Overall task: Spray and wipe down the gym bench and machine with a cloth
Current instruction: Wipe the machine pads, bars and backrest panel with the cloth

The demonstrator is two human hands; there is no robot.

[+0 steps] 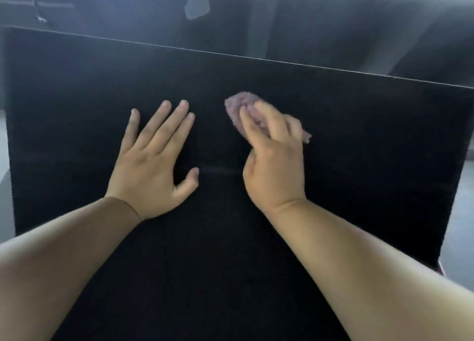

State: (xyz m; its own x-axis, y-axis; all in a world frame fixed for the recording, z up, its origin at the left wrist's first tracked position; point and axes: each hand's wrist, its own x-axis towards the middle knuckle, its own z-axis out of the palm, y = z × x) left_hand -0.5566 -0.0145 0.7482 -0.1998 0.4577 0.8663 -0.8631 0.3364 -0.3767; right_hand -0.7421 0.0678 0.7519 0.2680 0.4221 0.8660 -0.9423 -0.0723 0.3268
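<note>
Head view, blurred.
- Black padded surface (372, 148) fills most of the view; thin pale seam (256, 57) along its far edge.
- Left hand (154, 166): flat on the surface, palm down, fingers spread. Grip wide, holding nothing.
- Right hand (274, 166): fingers laid nearly straight over a bunched mauve cloth (241, 104), pressing it onto the surface. Grip wide; thumb hidden.
- Cloth lies right of the left fingertips, apart from them.
- Faint pale streak (220, 170) between the hands.
</note>
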